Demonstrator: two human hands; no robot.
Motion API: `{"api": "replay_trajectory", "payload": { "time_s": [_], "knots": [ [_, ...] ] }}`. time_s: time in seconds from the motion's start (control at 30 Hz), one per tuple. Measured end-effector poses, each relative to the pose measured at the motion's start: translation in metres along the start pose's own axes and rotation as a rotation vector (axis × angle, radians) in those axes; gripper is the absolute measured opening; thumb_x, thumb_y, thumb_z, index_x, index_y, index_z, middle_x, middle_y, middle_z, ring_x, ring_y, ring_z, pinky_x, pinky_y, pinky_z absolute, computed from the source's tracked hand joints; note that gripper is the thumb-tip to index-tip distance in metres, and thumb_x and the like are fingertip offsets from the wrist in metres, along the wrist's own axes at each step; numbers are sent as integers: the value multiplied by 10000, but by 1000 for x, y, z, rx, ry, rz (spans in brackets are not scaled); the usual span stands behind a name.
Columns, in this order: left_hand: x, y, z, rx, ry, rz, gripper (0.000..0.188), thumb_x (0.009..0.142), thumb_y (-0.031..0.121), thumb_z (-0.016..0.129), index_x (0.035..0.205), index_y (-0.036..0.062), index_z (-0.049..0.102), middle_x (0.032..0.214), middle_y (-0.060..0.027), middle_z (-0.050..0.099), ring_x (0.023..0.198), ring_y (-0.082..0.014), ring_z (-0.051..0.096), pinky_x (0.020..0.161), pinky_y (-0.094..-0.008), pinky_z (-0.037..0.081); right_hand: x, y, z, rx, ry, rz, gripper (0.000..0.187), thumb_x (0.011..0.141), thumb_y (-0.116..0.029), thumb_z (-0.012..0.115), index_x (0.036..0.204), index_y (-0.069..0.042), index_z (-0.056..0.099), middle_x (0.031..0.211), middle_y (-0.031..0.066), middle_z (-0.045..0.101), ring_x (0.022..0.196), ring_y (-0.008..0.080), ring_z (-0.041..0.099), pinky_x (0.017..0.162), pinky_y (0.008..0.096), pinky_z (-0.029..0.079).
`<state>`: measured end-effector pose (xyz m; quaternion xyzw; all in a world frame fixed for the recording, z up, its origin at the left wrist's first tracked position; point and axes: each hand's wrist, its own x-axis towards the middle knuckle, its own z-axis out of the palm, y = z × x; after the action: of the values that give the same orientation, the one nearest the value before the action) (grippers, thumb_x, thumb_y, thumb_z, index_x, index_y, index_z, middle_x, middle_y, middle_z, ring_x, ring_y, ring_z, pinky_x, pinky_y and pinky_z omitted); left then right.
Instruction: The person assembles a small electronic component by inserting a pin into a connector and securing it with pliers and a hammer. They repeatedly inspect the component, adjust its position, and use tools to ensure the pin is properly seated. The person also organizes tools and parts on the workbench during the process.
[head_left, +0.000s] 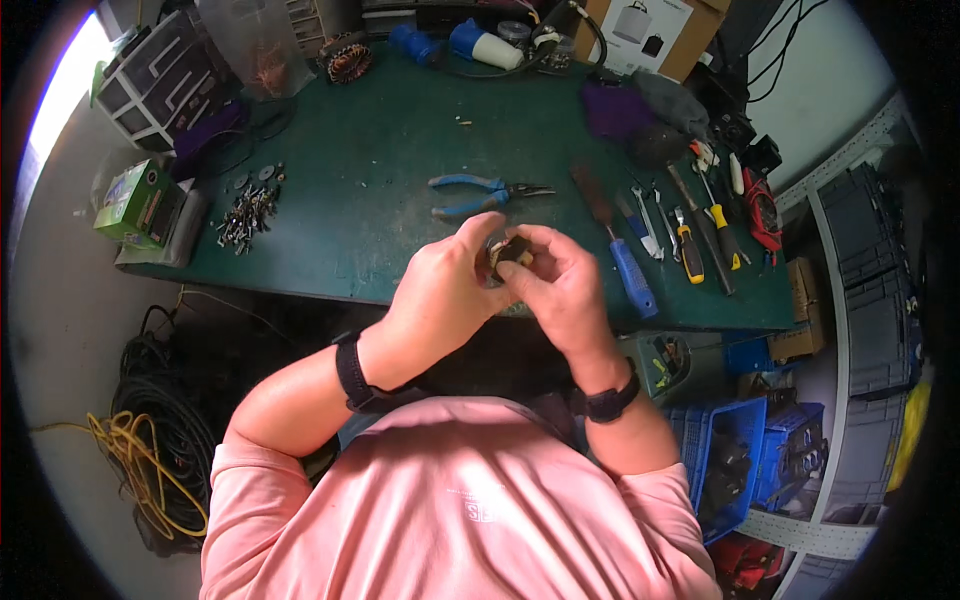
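Both hands meet over the near edge of the green workbench point(380, 180). My left hand point(445, 285) and my right hand point(560, 285) together grip a small dark part point(513, 252) with a tan patch on it; most of it is hidden by my fingers. Blue-handled pliers point(480, 194) lie on the bench just beyond the hands. To the right lies a blue-handled screwdriver point(625, 262).
A heap of small screws point(247, 212) lies at the bench's left, near a green box point(140, 200). Hand tools point(700, 225) crowd the right end. Blue plugs point(480, 45) and a copper coil point(348, 60) sit at the back. Coiled cables point(150, 440) lie on the floor at left, blue crates point(740, 460) at right.
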<state>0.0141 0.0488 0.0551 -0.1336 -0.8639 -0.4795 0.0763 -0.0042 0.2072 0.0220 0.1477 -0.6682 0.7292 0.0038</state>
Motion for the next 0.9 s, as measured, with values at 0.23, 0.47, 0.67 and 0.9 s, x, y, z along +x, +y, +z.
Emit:
{"api": "replay_trajectory", "payload": {
  "time_s": [0.23, 0.47, 0.67, 0.9],
  "knots": [
    [74, -36, -49, 594, -127, 152, 643, 636, 155, 808, 1216, -3, 576, 1064, -203, 649, 973, -366, 631, 820, -403, 513, 51, -44, -30, -129, 89, 58, 260, 840, -75, 672, 1072, 41, 650, 784, 26, 638, 653, 74, 591, 517, 232, 525],
    [121, -86, -40, 530, -369, 45, 452, 670, 94, 690, 1107, -11, 643, 985, -212, 677, 928, -360, 652, 788, -409, 512, 75, -49, -27, -299, -21, 138, 288, 794, -121, 692, 1036, 33, 667, 815, 35, 637, 638, 97, 594, 514, 243, 525],
    [111, -93, -38, 516, -344, 14, 313, 657, 131, 688, 950, 24, 712, 863, -189, 692, 830, -356, 667, 732, -416, 522, 99, -30, -12, -475, -148, 198, 239, 777, -148, 690, 946, 21, 683, 761, 54, 637, 589, 126, 592, 498, 285, 499],
    [73, -63, -21, 566, -370, -74, 253, 684, 230, 704, 832, 26, 719, 776, -191, 683, 775, -364, 675, 695, -429, 540, 97, -7, -6, -703, -184, 130, 305, 726, -175, 726, 940, 38, 686, 827, 153, 694, 704, 237, 667, 665, 352, 530]
  ]
}}
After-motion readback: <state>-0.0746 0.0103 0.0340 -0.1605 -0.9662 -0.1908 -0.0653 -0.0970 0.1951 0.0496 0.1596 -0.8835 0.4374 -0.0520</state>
